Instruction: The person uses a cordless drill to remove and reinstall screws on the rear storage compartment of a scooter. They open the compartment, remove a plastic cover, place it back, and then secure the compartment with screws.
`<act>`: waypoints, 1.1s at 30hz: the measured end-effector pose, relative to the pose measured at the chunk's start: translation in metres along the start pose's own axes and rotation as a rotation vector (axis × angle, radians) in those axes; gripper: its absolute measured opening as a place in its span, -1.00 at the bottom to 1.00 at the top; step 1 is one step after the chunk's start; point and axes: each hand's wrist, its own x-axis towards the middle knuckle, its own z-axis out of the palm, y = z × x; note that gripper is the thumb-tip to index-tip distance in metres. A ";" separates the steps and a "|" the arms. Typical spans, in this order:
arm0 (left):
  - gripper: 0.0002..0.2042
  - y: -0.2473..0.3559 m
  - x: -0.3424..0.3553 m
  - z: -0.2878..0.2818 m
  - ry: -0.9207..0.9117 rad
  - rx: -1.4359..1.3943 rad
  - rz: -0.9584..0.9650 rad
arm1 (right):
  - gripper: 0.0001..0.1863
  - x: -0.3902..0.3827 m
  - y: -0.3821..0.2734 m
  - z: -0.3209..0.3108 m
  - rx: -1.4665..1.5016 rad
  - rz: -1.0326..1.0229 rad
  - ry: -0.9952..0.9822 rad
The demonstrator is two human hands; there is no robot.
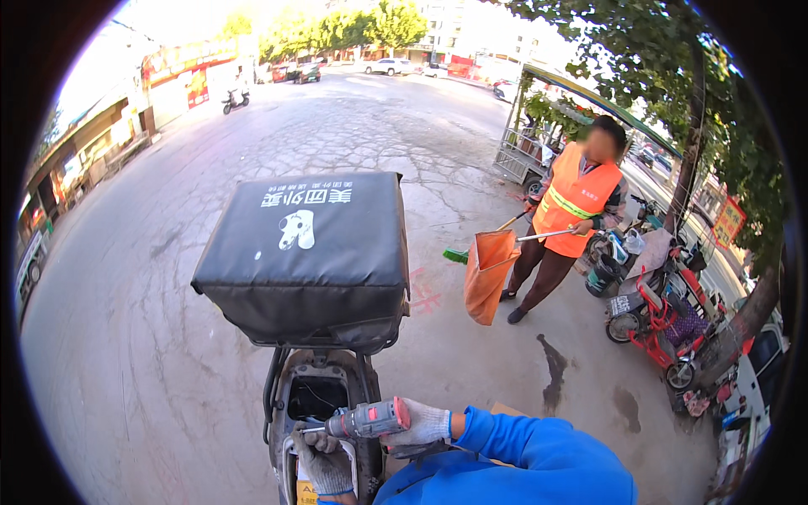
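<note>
A grey and red cordless drill lies level over the scooter, its bit pointing left. My right hand, in a whitish knit glove, is wrapped round the drill's handle. Beside the tip of the bit is my left hand, in a grey-palmed glove, its fingers curled together. Whatever may be between those fingers is too small to make out. Just beyond both hands, an open dark compartment in the scooter's body shows some thin wiring. A metal grab rail runs under my left hand.
A large black delivery box sits on the scooter's rack. To the right stands a person in an orange vest, holding an orange bag and a green broom. Parked scooters and a tree trunk line the right side.
</note>
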 end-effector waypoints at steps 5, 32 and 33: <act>-0.77 0.003 -0.012 0.030 -0.113 -0.031 0.034 | -0.58 -0.006 -0.021 0.011 -0.055 -0.068 0.040; -0.47 -0.005 0.049 -0.032 0.215 0.173 -0.159 | -0.43 0.055 0.031 -0.037 -0.543 -0.203 -0.142; -0.46 -0.004 0.052 -0.031 0.232 0.192 -0.170 | -0.44 0.057 0.033 -0.038 -0.547 -0.217 -0.140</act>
